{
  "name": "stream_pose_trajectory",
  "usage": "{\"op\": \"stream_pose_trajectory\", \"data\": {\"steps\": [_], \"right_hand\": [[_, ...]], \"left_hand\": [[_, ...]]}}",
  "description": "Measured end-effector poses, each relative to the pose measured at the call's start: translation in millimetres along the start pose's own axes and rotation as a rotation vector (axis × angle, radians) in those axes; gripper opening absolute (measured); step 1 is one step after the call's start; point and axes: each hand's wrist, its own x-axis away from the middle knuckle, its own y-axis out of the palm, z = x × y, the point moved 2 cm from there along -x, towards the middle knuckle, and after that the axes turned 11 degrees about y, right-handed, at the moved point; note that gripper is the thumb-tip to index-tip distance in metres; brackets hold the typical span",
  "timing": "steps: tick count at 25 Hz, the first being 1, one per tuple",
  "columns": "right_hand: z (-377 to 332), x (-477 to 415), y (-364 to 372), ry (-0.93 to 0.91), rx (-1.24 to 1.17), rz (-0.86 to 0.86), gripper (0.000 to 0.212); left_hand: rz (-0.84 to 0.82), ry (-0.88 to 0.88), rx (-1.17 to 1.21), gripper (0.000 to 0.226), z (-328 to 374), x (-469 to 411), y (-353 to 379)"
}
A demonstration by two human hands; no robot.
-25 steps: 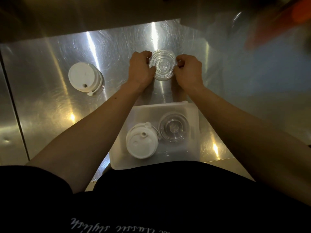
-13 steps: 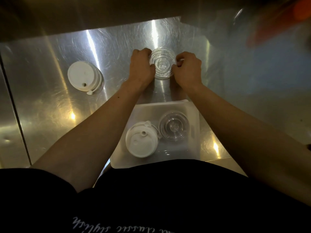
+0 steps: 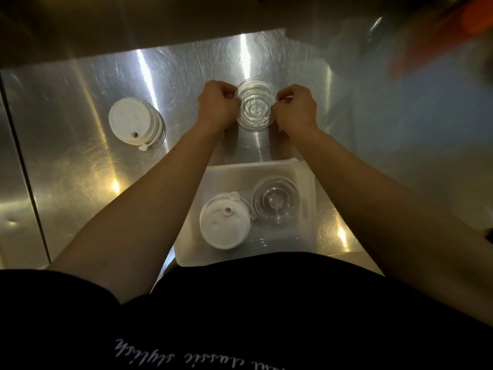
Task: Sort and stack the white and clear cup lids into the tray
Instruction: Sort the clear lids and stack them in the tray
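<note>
Beyond the tray (image 3: 306, 182) | left hand (image 3: 217, 105) and right hand (image 3: 294, 109), fingers closed on clear lid stack (image 3: 254, 109) | white lid stack (image 3: 133, 124) far left.

A café or food-service prep area. A brushed stainless-steel counter (image 3: 80, 161), scratched from use, carries a stack of white disposable cup lids (image 3: 134, 124) toward its left edge and a white plastic tray (image 3: 306, 182) at its near edge holding more white and clear drink lids.
</note>
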Motion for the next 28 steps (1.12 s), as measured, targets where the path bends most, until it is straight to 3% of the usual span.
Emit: {"op": "stream_pose_trajectory", "data": {"steps": [10, 28], "right_hand": [[6, 11, -13, 0.094, -0.26, -0.115, 0.024], [29, 79, -64, -0.118, -0.462, -0.145, 0.025]], "left_hand": [[-0.025, -0.033, 0.188, 0.027, 10, 16, -19], [0.06, 0.183, 0.367, 0.032, 32, 110, -25]]}}
